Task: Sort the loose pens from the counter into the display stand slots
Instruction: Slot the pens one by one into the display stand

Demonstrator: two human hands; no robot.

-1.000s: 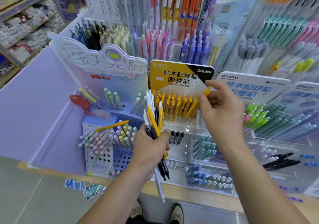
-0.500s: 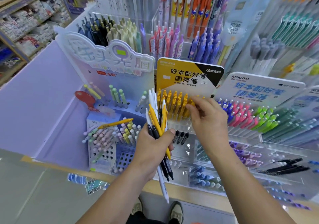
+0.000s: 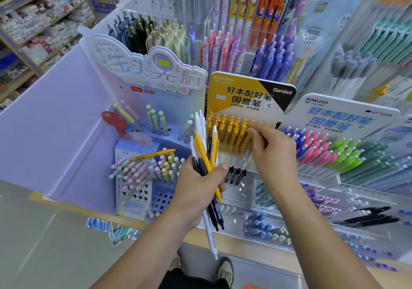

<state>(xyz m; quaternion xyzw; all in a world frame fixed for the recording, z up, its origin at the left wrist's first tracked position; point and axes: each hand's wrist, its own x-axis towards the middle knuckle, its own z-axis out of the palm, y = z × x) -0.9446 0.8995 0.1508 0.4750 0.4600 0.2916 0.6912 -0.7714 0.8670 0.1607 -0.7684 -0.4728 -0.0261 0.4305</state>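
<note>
My left hand (image 3: 196,190) grips a bundle of loose pens (image 3: 204,146), yellow, white and black, held upright in front of the displays. Behind it stands the yellow-carded display stand (image 3: 245,97), with a row of yellow pens (image 3: 229,132) in its slots. My right hand (image 3: 276,155) is at the right end of that row. Its fingers curl over a yellow pen there, and the thumb is hidden. Three black pens (image 3: 236,175) lie in the clear tray below.
A single yellow pen (image 3: 153,155) lies across the pastel pen stand (image 3: 138,190) at left. The blue-carded stand (image 3: 341,115) at right holds blue, pink and green pens. More black pens (image 3: 370,217) lie far right. The wooden counter edge (image 3: 245,246) runs in front.
My right hand came down from holding a yellow pen up in the air into the right end of the yellow row. My left hand kept hold of its bundle.
</note>
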